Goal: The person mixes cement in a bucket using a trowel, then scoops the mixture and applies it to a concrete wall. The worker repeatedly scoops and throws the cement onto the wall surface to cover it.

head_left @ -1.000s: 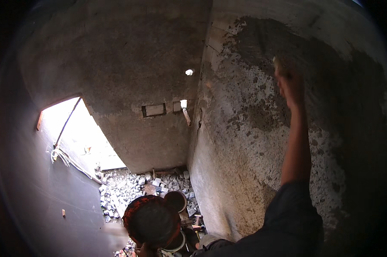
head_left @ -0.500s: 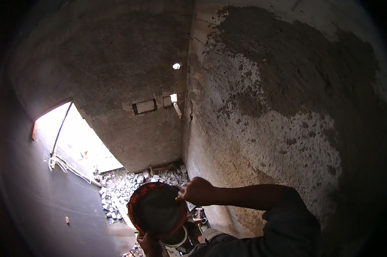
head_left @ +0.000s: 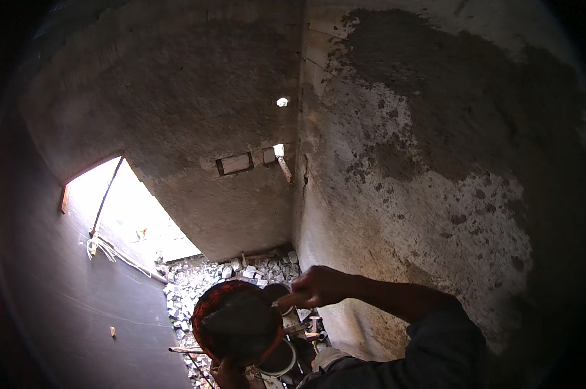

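A round, shallow pan (head_left: 201,334) with a reddish, smeared rim is held in front of me at the lower middle. Dark grey, wet-looking mortar (head_left: 241,321) fills it. My left hand (head_left: 229,373) grips the near rim from below, its fingers partly hidden. My right hand (head_left: 322,286) is closed round the handle of what looks like a trowel (head_left: 289,301), at the pan's right edge. The tool's blade is hard to make out against the dark mortar.
Buckets (head_left: 281,360) stand beneath the pan. Broken rubble (head_left: 179,298) covers the ground beyond. To the right rises a wall (head_left: 422,227) patched with darker plaster. A bright opening (head_left: 124,207) and coiled pale cord (head_left: 98,246) are at left, and a stick (head_left: 186,350) beside the pan.
My right hand has turned and shifted slightly right, so the tool's handle now shows. The view has swung a little left. A blurred pale shape left of the pan has gone.
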Motion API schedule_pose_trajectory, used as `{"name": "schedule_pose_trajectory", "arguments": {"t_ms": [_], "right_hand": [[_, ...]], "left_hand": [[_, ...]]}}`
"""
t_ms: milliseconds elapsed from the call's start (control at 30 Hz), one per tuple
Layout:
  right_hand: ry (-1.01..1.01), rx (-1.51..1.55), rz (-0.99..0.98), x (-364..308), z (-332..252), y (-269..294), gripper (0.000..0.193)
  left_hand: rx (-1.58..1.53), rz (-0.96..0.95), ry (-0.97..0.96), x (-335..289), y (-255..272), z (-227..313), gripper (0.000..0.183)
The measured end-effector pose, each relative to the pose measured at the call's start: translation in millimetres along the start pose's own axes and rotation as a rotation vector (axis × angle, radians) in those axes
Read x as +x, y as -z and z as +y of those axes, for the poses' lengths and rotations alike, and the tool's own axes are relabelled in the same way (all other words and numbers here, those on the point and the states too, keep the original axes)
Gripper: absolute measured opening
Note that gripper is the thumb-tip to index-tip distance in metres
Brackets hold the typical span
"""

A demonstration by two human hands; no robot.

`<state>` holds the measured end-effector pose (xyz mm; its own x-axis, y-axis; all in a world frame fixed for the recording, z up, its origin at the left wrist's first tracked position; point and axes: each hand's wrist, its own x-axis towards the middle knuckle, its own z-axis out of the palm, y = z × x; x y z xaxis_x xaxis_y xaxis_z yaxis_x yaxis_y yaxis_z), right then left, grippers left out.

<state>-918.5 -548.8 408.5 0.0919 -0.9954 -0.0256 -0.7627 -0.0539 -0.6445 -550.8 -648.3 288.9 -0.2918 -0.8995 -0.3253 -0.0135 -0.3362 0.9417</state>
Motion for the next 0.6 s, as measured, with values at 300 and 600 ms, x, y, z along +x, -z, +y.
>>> {"name": "schedule_pose_trajectory", "arguments": {"t_ms": [300,600], "right_hand": [[-0.005,0.528,0.26,94,86,176,0.025],[-0.281,0.409,1.25,15,219,458,0.025]], "left_hand": [[-0.263,0.238,0.215,-6,6,27,0.019],[-0.317,0.375,0.191,-31,20,15,0.024]]}}
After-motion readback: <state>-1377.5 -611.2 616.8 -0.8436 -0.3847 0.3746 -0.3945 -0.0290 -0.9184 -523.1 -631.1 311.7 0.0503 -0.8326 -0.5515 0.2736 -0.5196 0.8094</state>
